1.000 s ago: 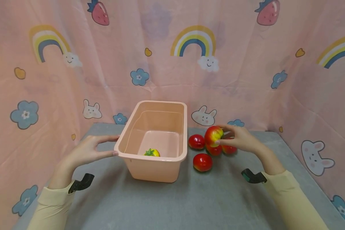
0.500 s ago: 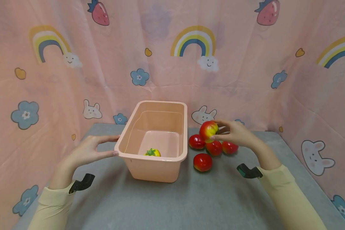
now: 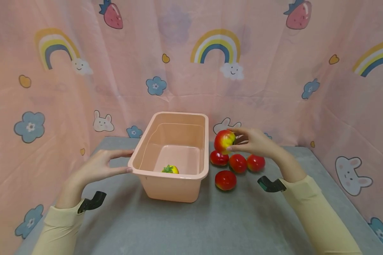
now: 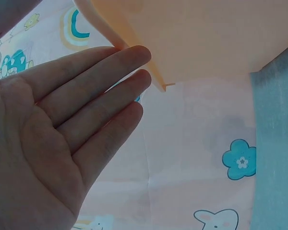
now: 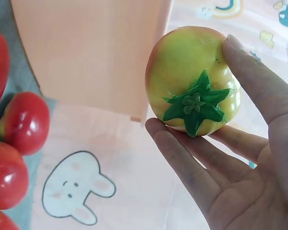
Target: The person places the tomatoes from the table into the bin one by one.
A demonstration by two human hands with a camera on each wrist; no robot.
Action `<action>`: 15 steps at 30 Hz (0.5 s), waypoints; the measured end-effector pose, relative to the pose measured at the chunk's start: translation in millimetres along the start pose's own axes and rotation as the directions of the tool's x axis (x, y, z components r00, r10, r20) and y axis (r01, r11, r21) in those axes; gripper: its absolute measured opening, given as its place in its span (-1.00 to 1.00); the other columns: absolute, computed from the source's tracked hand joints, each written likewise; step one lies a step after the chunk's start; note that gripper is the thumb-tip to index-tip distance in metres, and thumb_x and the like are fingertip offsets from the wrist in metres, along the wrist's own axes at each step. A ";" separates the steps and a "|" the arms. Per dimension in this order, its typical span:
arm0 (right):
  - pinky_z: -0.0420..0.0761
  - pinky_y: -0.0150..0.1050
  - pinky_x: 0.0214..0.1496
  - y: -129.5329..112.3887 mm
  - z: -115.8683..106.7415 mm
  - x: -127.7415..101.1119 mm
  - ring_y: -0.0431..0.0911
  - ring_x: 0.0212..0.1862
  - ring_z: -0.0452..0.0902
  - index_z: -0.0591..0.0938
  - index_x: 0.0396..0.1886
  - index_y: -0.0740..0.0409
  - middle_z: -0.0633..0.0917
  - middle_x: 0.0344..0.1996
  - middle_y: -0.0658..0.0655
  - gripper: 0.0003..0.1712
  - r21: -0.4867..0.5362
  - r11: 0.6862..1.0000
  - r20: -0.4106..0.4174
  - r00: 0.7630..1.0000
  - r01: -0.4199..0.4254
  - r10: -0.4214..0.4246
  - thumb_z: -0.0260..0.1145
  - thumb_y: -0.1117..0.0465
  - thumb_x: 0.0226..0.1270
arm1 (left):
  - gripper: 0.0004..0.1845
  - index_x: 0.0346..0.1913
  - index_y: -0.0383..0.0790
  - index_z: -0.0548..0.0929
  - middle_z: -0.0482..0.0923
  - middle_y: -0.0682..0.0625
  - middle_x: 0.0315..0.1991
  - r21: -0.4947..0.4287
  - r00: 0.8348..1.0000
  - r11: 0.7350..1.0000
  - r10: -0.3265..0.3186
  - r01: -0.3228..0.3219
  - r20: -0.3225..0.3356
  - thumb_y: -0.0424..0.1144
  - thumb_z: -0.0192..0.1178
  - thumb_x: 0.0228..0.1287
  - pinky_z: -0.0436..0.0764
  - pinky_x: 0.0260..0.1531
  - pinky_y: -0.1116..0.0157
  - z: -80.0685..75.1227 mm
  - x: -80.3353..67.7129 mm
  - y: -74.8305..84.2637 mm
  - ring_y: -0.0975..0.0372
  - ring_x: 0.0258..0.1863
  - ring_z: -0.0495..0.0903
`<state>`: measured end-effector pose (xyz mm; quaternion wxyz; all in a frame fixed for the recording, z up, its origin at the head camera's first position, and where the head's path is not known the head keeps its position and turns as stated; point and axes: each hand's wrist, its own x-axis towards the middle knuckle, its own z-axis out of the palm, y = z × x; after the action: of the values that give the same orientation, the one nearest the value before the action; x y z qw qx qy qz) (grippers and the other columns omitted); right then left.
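A red and yellow tomato [image 3: 223, 142] is held by my right hand [image 3: 256, 142], above the loose tomatoes and just right of the bin. In the right wrist view, thumb and fingers grip this tomato [image 5: 182, 62] by its sides, its green leafy top facing the camera. The peach plastic bin [image 3: 173, 189] stands upright on the table. My left hand [image 3: 97, 168] touches its left rim near the front corner, and the left wrist view shows that hand's fingers [image 4: 110, 72] straight. Inside the bin, a yellowish tomato [image 3: 170, 170] with a green top shows partly behind the front rim.
Several red tomatoes lie right of the bin: a front one [image 3: 225, 180], a back left one [image 3: 219, 158], a middle one [image 3: 238, 163] and a right one [image 3: 256, 163]. The grey table [image 3: 178, 226] meets a pink patterned curtain [image 3: 261, 71] behind and at the sides.
My right hand has lifted the tomato up and to the left, away from the others toward the bin. The left hand stays at the bin's rim.
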<state>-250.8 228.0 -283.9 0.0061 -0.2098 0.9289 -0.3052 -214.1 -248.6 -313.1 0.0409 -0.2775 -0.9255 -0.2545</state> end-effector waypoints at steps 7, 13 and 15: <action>0.64 -0.08 0.00 -11.5 -1.3 7.9 0.08 0.02 0.61 0.40 0.32 0.09 0.59 0.08 0.20 -0.16 -0.004 1.000 0.009 1.000 0.027 -0.027 0.47 -0.08 0.05 | -0.36 0.25 -0.01 0.51 0.60 0.04 0.10 -0.001 1.000 1.000 0.003 -0.003 -0.001 0.14 0.30 0.12 0.49 0.07 -0.06 0.2 0.7 -1.1 0.10 0.18 0.52; 0.63 -0.06 0.01 -18.1 -2.9 14.7 0.07 0.01 0.62 0.41 0.31 0.08 0.60 0.06 0.19 -0.16 -0.002 0.998 0.011 0.997 0.070 -0.070 0.48 -0.07 0.04 | -0.35 0.25 -0.03 0.51 0.60 0.02 0.11 -0.006 1.000 1.000 -0.002 0.002 0.003 0.14 0.31 0.11 0.48 0.07 -0.09 -0.1 0.3 -0.4 0.08 0.18 0.52; 0.63 -0.06 0.00 -21.2 -3.5 16.0 0.08 0.01 0.62 0.41 0.30 0.09 0.60 0.07 0.20 -0.17 0.000 0.996 0.014 0.996 0.085 -0.085 0.49 -0.06 0.04 | -0.35 0.25 -0.03 0.51 0.60 0.02 0.12 -0.005 1.000 1.000 -0.003 0.003 0.004 0.14 0.31 0.11 0.49 0.07 -0.08 -0.3 0.2 0.0 0.08 0.18 0.52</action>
<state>-257.7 208.4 -267.1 -0.0005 -0.2511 0.9191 -0.3036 -214.2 -248.7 -312.7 0.0382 -0.2766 -0.9254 -0.2564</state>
